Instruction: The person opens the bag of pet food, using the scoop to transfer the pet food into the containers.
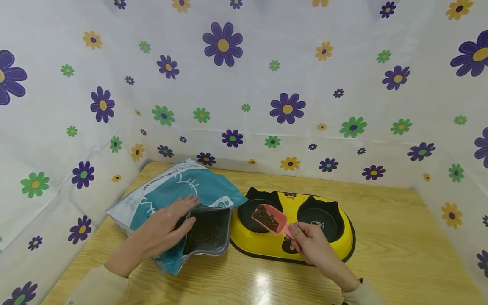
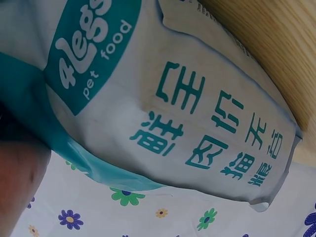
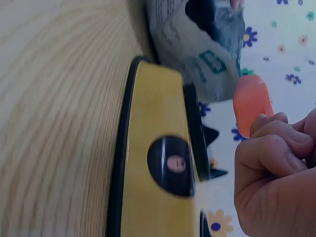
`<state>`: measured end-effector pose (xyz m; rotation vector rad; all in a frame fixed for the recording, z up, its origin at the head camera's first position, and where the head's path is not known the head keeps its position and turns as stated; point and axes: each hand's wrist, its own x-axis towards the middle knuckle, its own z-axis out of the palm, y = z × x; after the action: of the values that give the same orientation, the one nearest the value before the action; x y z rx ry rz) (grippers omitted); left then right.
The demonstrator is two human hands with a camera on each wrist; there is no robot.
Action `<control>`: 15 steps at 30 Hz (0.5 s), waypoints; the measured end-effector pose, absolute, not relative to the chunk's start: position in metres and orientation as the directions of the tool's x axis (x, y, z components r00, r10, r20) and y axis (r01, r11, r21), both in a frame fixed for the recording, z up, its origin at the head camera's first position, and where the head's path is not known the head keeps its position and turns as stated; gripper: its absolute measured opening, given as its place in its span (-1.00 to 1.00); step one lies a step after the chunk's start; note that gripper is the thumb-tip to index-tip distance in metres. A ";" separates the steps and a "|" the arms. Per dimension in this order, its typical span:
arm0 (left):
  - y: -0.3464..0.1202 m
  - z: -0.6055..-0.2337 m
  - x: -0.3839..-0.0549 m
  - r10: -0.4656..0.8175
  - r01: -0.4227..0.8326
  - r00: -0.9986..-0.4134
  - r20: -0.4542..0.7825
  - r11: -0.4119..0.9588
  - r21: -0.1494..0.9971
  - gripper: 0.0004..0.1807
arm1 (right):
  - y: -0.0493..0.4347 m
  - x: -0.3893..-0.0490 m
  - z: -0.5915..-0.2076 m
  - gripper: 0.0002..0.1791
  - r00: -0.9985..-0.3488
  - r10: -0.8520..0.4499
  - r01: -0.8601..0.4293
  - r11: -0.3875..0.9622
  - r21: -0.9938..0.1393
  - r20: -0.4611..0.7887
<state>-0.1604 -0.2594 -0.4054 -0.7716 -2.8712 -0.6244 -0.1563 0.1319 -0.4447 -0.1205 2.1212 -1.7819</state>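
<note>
A teal and white pet food bag (image 1: 213, 186) lies on its side, its mouth facing me, with small brown kibble (image 1: 207, 235) inside. My left hand (image 1: 164, 226) rests on the upper part by the mouth. Its fingers lie mostly straight on the teal film, and the thumb reaches over the dark mouth. With my right hand (image 1: 314, 245) I grip the handle of a pink scoop (image 1: 272, 216) heaped with kibble. The scoop is over the left bowl (image 1: 248, 207) of a yellow double feeder (image 1: 289, 207). In the right wrist view, curled fingers (image 3: 271, 148) wrap its handle.
The feeder's right bowl (image 1: 320, 218) is black with a fish-bone print and cat-ear points. Both feeder and bag stand on a light wooden table (image 1: 392, 237). Behind and at the sides hangs a white flower-printed cloth (image 1: 259, 76).
</note>
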 end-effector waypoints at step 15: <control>-0.259 -0.407 -0.161 0.449 0.495 -0.869 0.207 0.793 0.354 -0.49 | 0.132 -0.176 -0.456 -0.66 -0.993 -0.086 0.030 0.478 -0.878 -0.081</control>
<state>-0.1606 -0.2585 -0.4070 -0.7577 -2.8678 -0.6140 -0.1758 0.1325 -0.4557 -0.0489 2.6020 -1.5481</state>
